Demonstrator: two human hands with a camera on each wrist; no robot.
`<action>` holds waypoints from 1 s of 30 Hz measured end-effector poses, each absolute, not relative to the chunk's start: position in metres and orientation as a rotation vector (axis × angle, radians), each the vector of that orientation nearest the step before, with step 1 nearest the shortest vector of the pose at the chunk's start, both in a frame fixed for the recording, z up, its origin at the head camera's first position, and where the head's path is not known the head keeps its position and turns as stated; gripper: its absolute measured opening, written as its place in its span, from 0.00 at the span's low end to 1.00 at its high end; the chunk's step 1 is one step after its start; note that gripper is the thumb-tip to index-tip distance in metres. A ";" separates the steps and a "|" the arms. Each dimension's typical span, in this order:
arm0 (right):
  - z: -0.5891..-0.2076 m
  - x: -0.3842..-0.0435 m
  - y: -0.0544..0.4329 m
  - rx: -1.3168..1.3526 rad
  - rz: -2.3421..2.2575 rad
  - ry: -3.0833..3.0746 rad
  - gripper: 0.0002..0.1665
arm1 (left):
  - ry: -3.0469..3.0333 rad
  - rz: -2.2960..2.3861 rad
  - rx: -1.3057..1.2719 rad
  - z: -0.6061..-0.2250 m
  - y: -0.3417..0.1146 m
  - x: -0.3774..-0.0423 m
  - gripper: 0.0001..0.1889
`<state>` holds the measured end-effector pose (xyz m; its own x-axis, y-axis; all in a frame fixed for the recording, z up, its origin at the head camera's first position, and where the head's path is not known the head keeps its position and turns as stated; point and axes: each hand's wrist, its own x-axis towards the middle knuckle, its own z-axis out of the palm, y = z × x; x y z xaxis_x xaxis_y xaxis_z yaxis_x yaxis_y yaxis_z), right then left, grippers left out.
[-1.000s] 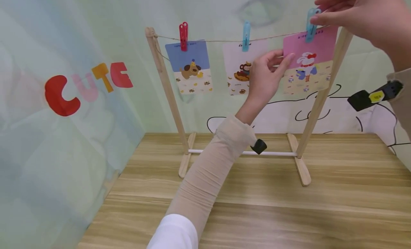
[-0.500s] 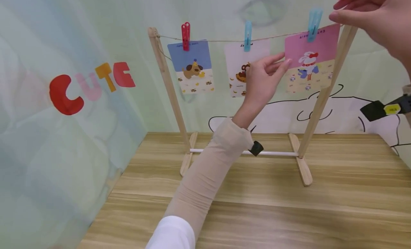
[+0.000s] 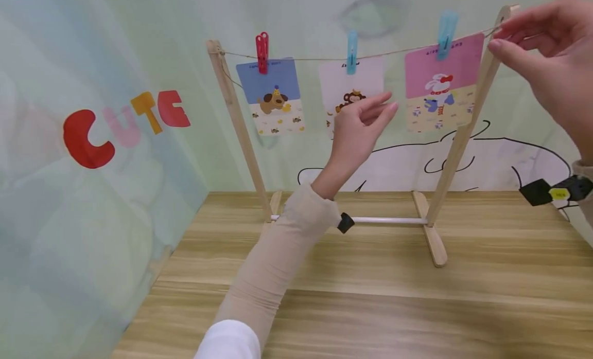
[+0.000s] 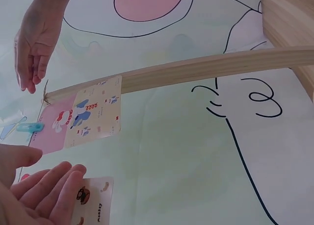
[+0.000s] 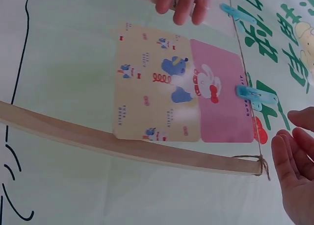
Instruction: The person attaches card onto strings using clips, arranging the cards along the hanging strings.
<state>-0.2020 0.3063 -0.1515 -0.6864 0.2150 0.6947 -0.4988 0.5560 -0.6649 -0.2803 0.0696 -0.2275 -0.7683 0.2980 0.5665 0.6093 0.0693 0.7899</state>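
Observation:
A pink-and-yellow rabbit card hangs from a twine line under a light blue clothespin. My left hand is off that card, fingers and thumb apart, and overlaps the white monkey card in the head view. That middle card hangs by another blue clothespin. On the left, a red clothespin holds a blue dog card. My right hand is beside the top of the right post, fingers relaxed and holding nothing; in the right wrist view the right hand shows near the knotted twine.
The wooden stand has two posts on feet and a white crossbar low between them. It stands on a wood-grain table. A printed cloth backdrop with coloured letters rises behind and to the left.
My right hand has let go of the blue clothespin on the rabbit card and moved right, then down. My left hand has released that card's edge and drawn back left and down.

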 end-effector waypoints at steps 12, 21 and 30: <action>-0.181 -0.197 0.313 0.209 1.172 -2.030 0.16 | -1.976 -1.742 -1.002 -0.238 0.047 -0.280 0.16; -0.194 -0.191 0.316 0.209 1.132 -2.064 0.16 | -1.959 -1.744 -1.020 -0.240 0.037 -0.282 0.14; -0.212 -0.184 0.319 0.127 1.028 -2.171 0.18 | -1.995 -1.681 -0.993 -0.249 0.019 -0.281 0.12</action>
